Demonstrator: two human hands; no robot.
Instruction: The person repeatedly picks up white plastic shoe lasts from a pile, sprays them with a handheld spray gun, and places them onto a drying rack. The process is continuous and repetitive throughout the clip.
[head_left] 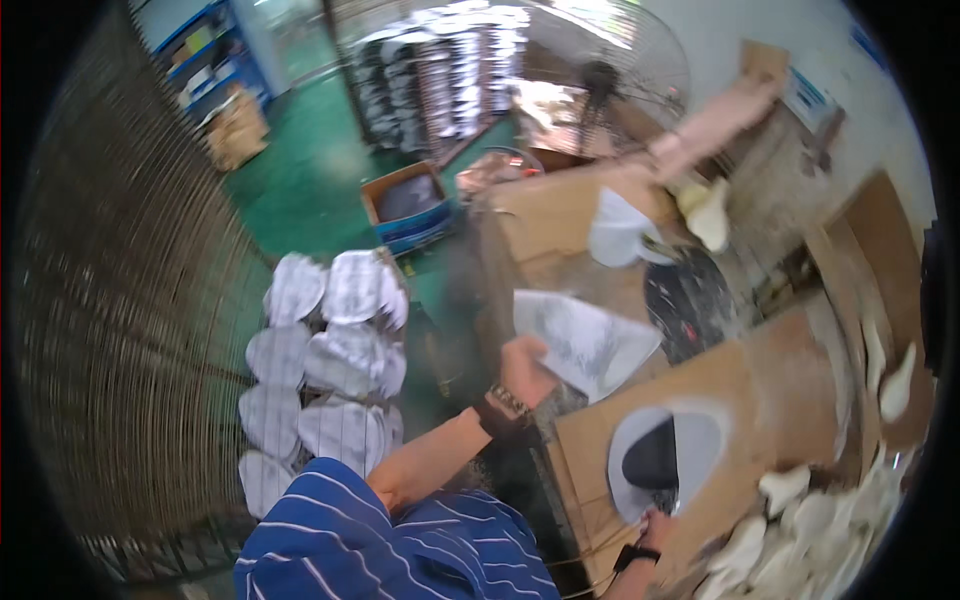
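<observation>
Near the middle, my left hand [527,372] pinches the edge of a white flat cloth-like piece [590,340] with grey smears, raised and tilted over the worktable. At the lower right, my right hand [656,530] is closed at the near edge of a pale rounded piece [705,445] lying on cardboard. From that hand, a dark flat blade-like tool [650,460] with one straight edge reaches over the pale piece. Its handle is mostly hidden by my fingers, and blur hides the details.
Stacked white pads [340,365] stand on a rack at left, beside a wire mesh [130,250]. Pale foot-shaped pieces [810,520] heap at lower right. Across the cardboard-covered table [540,220], another person's arm [715,125] reaches in. A blue box [410,215] sits on the green floor.
</observation>
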